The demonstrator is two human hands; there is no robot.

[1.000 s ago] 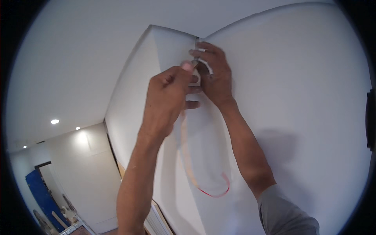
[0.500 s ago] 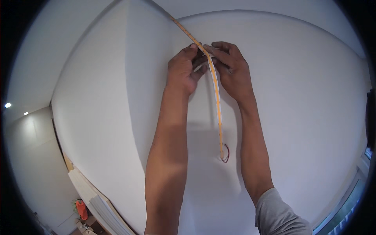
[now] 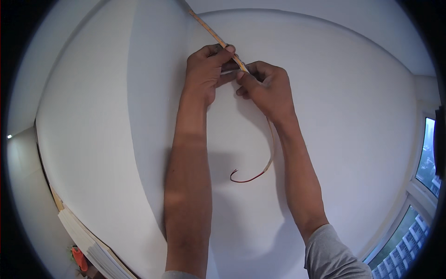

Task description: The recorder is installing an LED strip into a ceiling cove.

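Observation:
A thin orange-yellow LED strip (image 3: 207, 29) slants down from the ceiling corner into my two raised hands. My left hand (image 3: 208, 69) is closed on it, thumb pressed over its face. Just below and to the right, my right hand (image 3: 267, 86) pinches the same strip between thumb and fingers. Beyond the right hand, the strip's loose tail hangs down edge-on and curves left, ending in a red wire (image 3: 244, 181) with a hooked tip. Part of the strip is hidden behind my right hand.
White walls (image 3: 348, 116) meet in a corner left of my hands, under a pale ceiling. At the lower left, long white boards (image 3: 88, 242) lean near an orange item (image 3: 80, 258). Windows (image 3: 409, 232) line the right edge.
My right hand has turned and now pinches the strip lower down. The tail has twisted edge-on, and its red wire has swung left. The view has shifted slightly right.

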